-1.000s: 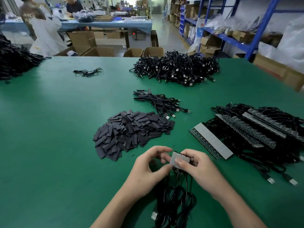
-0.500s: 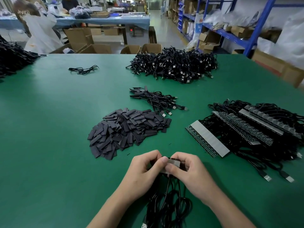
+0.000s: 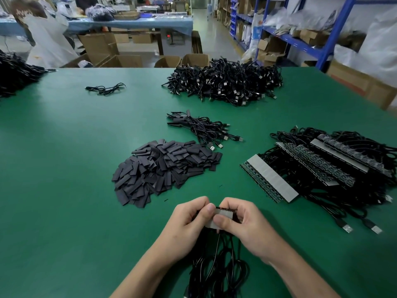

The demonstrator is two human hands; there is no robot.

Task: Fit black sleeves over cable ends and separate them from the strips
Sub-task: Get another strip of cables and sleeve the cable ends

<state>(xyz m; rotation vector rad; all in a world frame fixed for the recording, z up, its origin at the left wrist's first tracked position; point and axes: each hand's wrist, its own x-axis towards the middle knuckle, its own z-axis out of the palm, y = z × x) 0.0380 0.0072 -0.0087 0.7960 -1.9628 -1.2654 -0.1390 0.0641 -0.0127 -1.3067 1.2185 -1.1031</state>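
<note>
A short grey strip piece (image 3: pixel 223 217) with a dark circuit edge is pinched between both thumbs near the table's front. My left hand (image 3: pixel 189 224) grips its left end, my right hand (image 3: pixel 245 226) its right end. Black cables (image 3: pixel 217 267) hang from the strip toward me in loose loops. A heap of flat black sleeves (image 3: pixel 165 168) lies just beyond my hands. Longer strips (image 3: pixel 272 178) with attached cables lie stacked to the right. I cannot tell whether a sleeve is under my fingers.
A small bunch of sleeved cables (image 3: pixel 204 130) lies mid-table; a large cable pile (image 3: pixel 225 82) sits at the far edge. Another black pile (image 3: pixel 15 74) is far left, a lone cable (image 3: pixel 105 89) beyond. Cardboard boxes and blue shelving (image 3: pixel 330 37) stand behind the green table (image 3: pixel 64 168).
Both hands have closed in on the strip piece and pulled it slightly lower and nearer; the thumbs now press together over it. The piles on the table have not moved.
</note>
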